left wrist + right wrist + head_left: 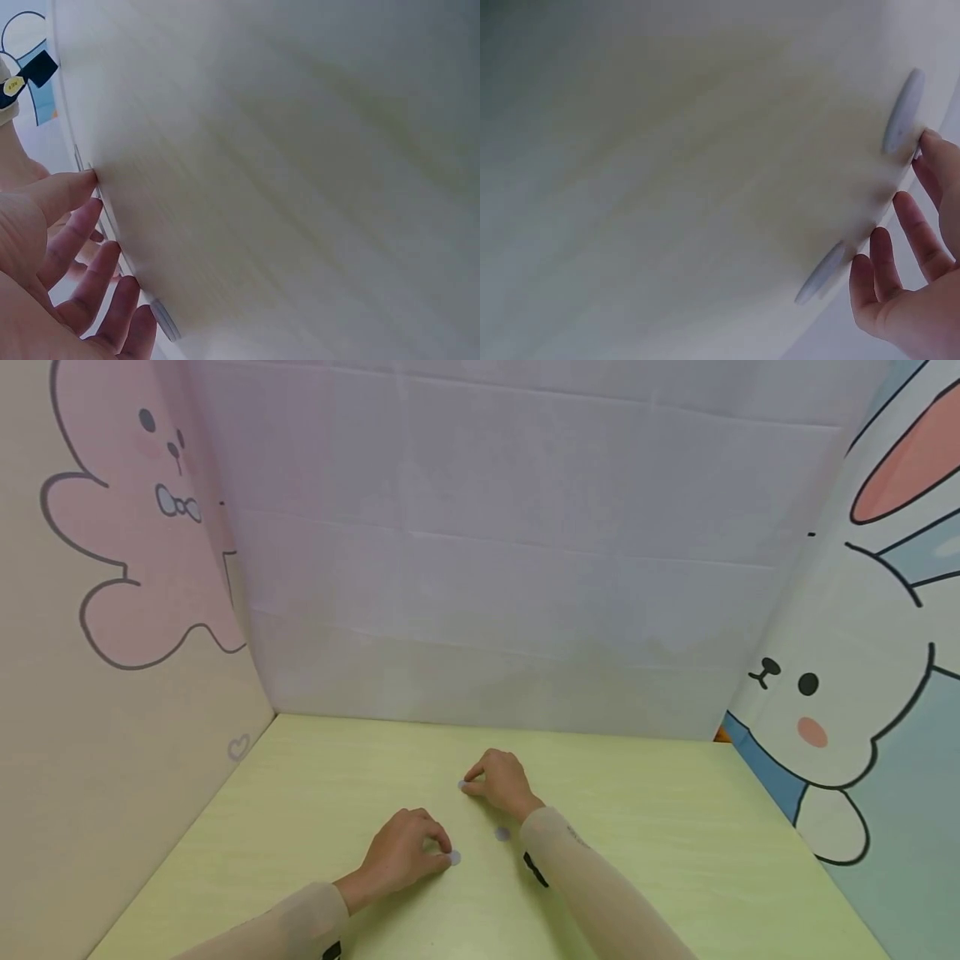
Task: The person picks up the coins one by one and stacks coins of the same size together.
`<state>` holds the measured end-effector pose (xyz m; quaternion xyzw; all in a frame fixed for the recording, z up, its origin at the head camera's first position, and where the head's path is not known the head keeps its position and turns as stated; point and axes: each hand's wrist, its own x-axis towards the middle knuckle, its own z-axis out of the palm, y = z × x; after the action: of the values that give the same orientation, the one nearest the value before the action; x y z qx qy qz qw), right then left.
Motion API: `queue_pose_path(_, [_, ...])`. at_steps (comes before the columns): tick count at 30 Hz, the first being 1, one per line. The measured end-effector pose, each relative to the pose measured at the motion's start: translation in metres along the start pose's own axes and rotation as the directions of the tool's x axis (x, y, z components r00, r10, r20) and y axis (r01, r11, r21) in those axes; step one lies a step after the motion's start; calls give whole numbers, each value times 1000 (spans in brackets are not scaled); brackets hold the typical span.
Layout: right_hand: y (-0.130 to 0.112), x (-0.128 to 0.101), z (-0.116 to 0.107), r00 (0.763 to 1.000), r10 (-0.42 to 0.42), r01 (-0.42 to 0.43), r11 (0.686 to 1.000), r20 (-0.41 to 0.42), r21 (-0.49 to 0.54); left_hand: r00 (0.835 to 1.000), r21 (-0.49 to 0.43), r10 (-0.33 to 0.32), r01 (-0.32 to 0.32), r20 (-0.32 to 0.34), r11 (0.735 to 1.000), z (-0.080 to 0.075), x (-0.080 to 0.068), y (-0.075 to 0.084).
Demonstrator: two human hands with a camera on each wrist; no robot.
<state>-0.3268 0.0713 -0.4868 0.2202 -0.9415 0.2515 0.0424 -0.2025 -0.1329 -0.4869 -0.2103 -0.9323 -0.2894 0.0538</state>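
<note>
Walls hem the green table point(637, 827) on three sides, with open surface all round the hands. The left hand point(397, 856) curls, fingertips on a grey disc point(453, 857); the right hand point(501, 783) pinches another disc point(462, 786), and a third disc point(502, 834) lies between them.

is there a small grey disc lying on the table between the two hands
Yes, in the head view a small grey disc lies free on the green table, between the left hand and the right hand.
</note>
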Motion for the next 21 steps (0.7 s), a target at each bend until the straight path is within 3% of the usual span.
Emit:
queue_pose_path(9, [0,-2,-2,998,-66,66,997,2,-48,1000,10,-13,13,13,1000,-4,-3,7])
queue_pose_path(21, [2,-16,-25,993,-118,118,993,12,13,1000,41,-20,20,2,999,-11,-2,15])
